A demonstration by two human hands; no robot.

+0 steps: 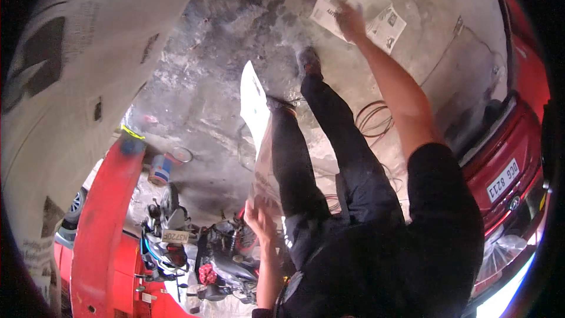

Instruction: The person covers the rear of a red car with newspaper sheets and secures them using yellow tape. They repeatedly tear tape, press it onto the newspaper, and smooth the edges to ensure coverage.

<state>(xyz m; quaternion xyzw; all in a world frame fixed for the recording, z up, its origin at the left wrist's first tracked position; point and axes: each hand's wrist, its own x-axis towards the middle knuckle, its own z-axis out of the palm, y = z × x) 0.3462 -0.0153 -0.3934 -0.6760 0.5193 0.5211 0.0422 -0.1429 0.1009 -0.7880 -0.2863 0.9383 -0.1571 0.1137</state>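
Note:
My right hand reaches far forward, its fingers closed on a printed newspaper sheet that hangs over the floor; motion blurs the fingertips a little. Nearer my body, my left hand grips the lower end of another paper sheet. That sheet stands up beside my left leg, its upper part bright white from the light. To my left, a large surface covered in newspaper fills the side of the view. A red painted panel juts out below it.
Two motorcycles stand at the lower left, near a blue-and-white can. A coiled hose or cable lies on the stained concrete floor to the right of my legs. Along the right edge is a dark red car.

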